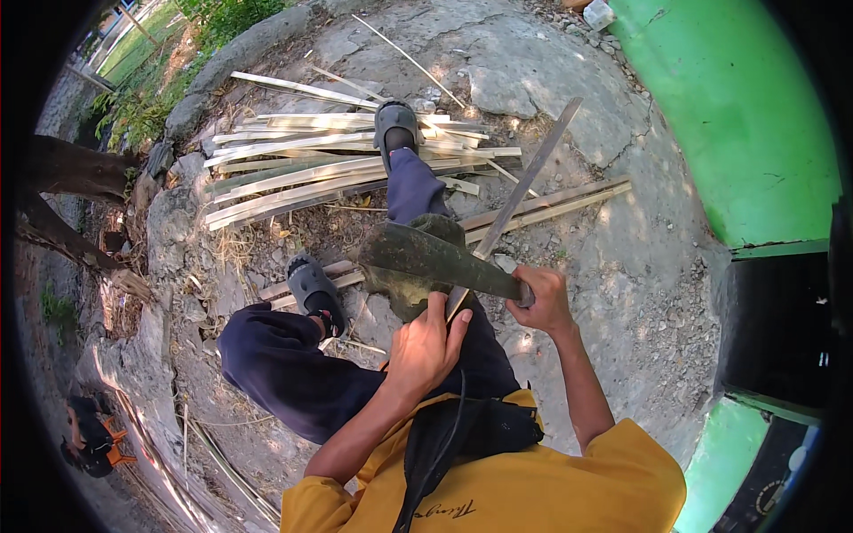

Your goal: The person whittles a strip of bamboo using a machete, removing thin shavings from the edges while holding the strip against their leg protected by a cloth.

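My right hand (544, 302) grips the handle of a machete (426, 256). Its broad, dark, stained blade points left across my thigh. Closed around the lower end of a long grey-brown bamboo strip (531, 176) is my left hand (425, 348), its thumb along the strip. The strip slants up and away to the right, and the blade crosses over it just beyond my left fingers. Beneath the blade, a dark, worn pad (400, 290) with a yellowish patch lies over my leg; part of it is hidden by the machete.
Many pale split strips (293, 182) lie piled under and around my outstretched foot (397, 129). More strips (560, 206) rest on the cracked ground at right. A green wall (737, 115) stands far right, a tree trunk (75, 169) left. Another person (87, 435) sits at lower left.
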{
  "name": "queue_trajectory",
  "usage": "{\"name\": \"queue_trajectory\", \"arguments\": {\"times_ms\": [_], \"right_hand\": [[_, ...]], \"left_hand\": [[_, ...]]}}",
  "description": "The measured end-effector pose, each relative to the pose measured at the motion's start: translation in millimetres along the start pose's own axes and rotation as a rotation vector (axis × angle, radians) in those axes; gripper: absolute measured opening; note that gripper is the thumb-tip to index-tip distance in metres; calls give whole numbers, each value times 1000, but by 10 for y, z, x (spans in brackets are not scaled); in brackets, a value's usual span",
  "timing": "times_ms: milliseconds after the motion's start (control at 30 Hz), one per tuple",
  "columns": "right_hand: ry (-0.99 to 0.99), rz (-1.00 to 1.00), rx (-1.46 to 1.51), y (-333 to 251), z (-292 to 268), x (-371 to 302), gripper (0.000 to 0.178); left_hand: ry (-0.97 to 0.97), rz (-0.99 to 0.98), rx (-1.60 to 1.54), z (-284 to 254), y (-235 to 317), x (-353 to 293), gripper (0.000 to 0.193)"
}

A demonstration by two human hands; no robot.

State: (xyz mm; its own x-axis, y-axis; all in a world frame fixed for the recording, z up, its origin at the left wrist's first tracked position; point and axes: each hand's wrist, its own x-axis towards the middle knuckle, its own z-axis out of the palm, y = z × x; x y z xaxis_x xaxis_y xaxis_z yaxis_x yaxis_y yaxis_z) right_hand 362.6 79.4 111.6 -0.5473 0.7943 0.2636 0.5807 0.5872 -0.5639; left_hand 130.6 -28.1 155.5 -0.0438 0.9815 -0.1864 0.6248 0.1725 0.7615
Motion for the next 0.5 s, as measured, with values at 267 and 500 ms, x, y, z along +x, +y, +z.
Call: {"name": "queue_trajectory", "arguments": {"times_ms": [267,500], "right_hand": [[-10,85,11,-31,85,13,28],[58,18,41,41,144,109,28]], "left_hand": [[79,-9,103,82,-50,27,32],[140,2,213,156,-29,5,30]]}}
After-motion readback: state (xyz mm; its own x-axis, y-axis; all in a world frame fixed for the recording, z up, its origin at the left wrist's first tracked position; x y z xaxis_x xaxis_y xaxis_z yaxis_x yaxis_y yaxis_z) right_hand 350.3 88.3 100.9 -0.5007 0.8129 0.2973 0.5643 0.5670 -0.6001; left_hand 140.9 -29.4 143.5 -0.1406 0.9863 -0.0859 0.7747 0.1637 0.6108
